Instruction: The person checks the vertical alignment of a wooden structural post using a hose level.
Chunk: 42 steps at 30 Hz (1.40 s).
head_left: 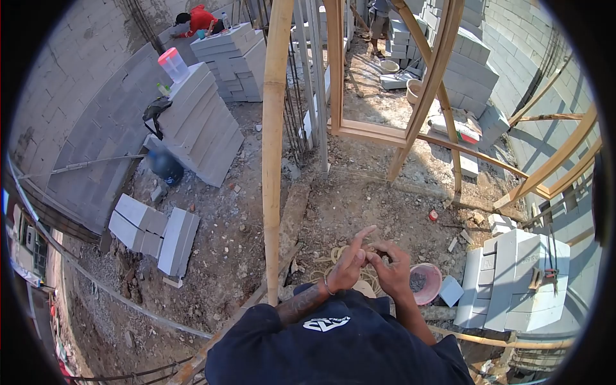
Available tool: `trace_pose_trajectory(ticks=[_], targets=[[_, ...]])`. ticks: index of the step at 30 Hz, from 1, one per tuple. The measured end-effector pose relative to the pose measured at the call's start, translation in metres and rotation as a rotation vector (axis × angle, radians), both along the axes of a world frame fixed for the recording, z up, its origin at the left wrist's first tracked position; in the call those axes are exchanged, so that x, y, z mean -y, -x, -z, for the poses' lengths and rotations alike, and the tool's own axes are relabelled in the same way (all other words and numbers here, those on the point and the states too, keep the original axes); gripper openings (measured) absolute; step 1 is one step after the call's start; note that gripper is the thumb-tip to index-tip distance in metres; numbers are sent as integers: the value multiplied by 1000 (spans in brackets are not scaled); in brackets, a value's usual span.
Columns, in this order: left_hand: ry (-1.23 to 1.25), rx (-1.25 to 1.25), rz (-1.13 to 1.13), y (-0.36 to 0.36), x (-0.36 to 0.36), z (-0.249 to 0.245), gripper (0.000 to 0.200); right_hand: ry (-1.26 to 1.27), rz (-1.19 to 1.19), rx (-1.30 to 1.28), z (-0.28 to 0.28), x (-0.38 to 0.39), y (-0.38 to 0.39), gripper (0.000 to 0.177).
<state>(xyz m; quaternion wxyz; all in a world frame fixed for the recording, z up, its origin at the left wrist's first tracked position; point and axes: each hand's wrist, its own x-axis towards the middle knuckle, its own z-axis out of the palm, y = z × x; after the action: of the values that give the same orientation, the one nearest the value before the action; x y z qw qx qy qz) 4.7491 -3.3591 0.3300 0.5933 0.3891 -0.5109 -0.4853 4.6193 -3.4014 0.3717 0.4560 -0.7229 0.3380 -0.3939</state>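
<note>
My left hand (346, 268) and my right hand (393, 269) meet in front of my chest, their fingertips touching. The left index finger points outward while its thumb is pinched against the right hand's fingers. The right fingers are curled closed. Whatever lies between the fingertips is too small to make out. Behind and below the hands, coils of pale yellow cord (335, 256) lie on the ground. A pink bucket (428, 277) stands just right of my right forearm, with small grey pieces inside, and a light block piece (451, 290) sits beside it.
A bamboo pole (273, 128) rises left of centre. Wooden frames (372, 128) stand ahead and to the right. Stacked grey blocks (199, 122) stand left; more blocks (526, 282) lie right, with pincers (550, 274) on top. Two people, one in red (204, 20), are farther off.
</note>
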Motion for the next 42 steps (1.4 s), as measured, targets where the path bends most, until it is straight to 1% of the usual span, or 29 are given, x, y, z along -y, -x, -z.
trace_pose_trajectory(ticks=[2, 4, 5, 7, 8, 10, 12, 13, 14, 15, 16, 17, 19, 20, 23, 25, 29, 31, 32, 33, 34, 35, 36, 37, 38, 40, 42], targets=[[-3, -6, -3, 1, 2, -4, 58, 31, 32, 0, 0, 1, 3, 16], [2, 32, -27, 3, 6, -7, 44, 59, 59, 2, -1, 4, 8, 16], [3, 33, -36, 2, 8, -9, 44, 74, 90, 24, -3, 7, 11, 16], [-1, 219, -2, -1, 11, -11, 30, 90, 113, 46, -6, 12, 17, 16], [1, 220, -9, -1, 11, -12, 30, 84, 111, 56, -8, 12, 19, 15], [128, 319, -81, 0, 10, -12, 23, 79, 102, 65, -13, 10, 19, 14], [119, 342, -85, -2, 11, -8, 23, 35, 192, -47, -18, 6, 18, 18], [110, 367, -83, -3, 11, -6, 23, 37, 175, -47, -16, 6, 16, 18], [109, 367, -101, -2, 10, -6, 23, 19, 193, 30, -12, 6, 14, 18], [161, 345, -136, 0, 10, -6, 23, -1, 212, 106, -9, 5, 12, 19], [213, 322, -169, 1, 10, -6, 24, 0, 198, 103, -6, 5, 12, 19], [212, 321, -180, 0, 10, -6, 24, 7, 217, 104, -3, 4, 12, 20], [173, 323, -108, -1, 10, -6, 25, 16, 238, 102, -2, 3, 13, 21], [173, 320, -106, -2, 9, -6, 25, 13, 255, 123, -3, 2, 13, 22], [138, 385, -56, -2, 11, -9, 25, -9, 298, 149, -5, 0, 16, 22], [143, 431, -69, -1, 11, -7, 25, -31, 323, 155, -4, -1, 18, 22], [106, 334, -32, 3, 7, -6, 25, -25, 289, 157, 5, -3, 18, 23], [137, 393, -69, 5, 6, 5, 24, -32, 308, 139, 5, -8, 19, 23], [217, 451, -121, 6, 8, 9, 25, -68, 292, 162, 3, -9, 17, 24], [217, 445, -89, 7, 7, 9, 25, -101, 277, 189, 2, -9, 15, 24], [166, 406, -79, 7, 5, 7, 24, -119, 240, 253, 6, -8, 15, 24], [116, 370, -72, 7, 4, 4, 22, -120, 269, 256, 4, -7, 14, 24], [59, 342, -58, 6, 2, -1, 23, -86, 242, 206, 2, -6, 13, 25], [59, 344, -33, 7, 2, -1, 23, -54, 214, 155, 1, -7, 13, 26], [43, 321, -54, 7, 3, -2, 24, -87, 204, 135, 6, -7, 13, 29], [22, 283, -84, 9, 4, -1, 24, -103, 209, 157, 7, -9, 9, 30], [10, 256, -65, 10, 3, -6, 23, -111, 203, 180, 7, -8, 8, 31]])
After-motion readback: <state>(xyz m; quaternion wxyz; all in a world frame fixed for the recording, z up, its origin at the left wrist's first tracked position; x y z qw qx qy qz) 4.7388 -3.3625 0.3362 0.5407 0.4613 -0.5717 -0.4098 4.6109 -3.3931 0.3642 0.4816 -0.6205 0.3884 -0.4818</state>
